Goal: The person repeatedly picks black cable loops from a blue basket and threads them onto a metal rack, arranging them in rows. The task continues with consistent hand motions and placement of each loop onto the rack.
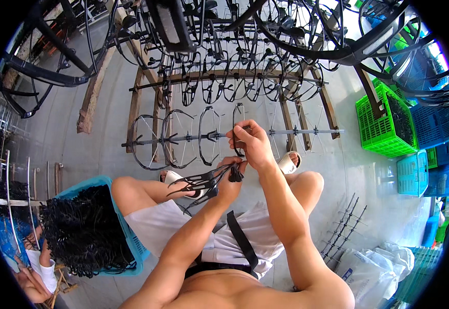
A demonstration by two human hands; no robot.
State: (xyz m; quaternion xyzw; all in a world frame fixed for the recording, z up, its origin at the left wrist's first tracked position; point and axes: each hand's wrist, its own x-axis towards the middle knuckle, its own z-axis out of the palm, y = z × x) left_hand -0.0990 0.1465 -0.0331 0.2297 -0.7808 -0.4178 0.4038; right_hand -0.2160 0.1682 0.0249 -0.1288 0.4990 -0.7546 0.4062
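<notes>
Low in front of me a grey metal rod (307, 132) with thin wire prongs runs crosswise. Several slim curved black plastic strips (200, 129) are bowed across the prongs on its left part. My right hand (253, 146) pinches one curved black strip (235, 116), which stands upright against the rod's middle; its lower end comes down near my left fingertips. Closed around a bunch of loose black strips (200, 181), my left hand (230, 184) is just below and left of the right one. The strips fan out leftward.
A blue basket (141, 250) heaped with black strips (88, 232) stands by my left knee. Beyond the rod is a rack (219, 77) hung with black curved parts. Green crates (389, 131) stand at right, near prong rods (344, 226) and a plastic sack (371, 273). Another person (41, 262) sits lower left.
</notes>
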